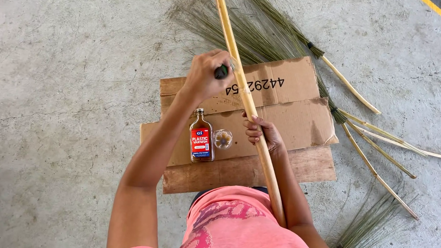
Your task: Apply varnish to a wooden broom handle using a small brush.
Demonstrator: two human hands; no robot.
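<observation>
Two hands work one long bamboo pole (247,105) that slants from your lap up past the cardboard sheet (293,119). Your right hand (262,134) wraps the pole at mid-length. Your left hand (206,75) is fisted around a small dark tool (221,72) pressed against the pole higher up. Just beside your left forearm a small brown bottle (201,137) lies on the cardboard, a round cap (223,138) next to it. Broom bundles (335,103) lie on the concrete floor (68,77) at right.
</observation>
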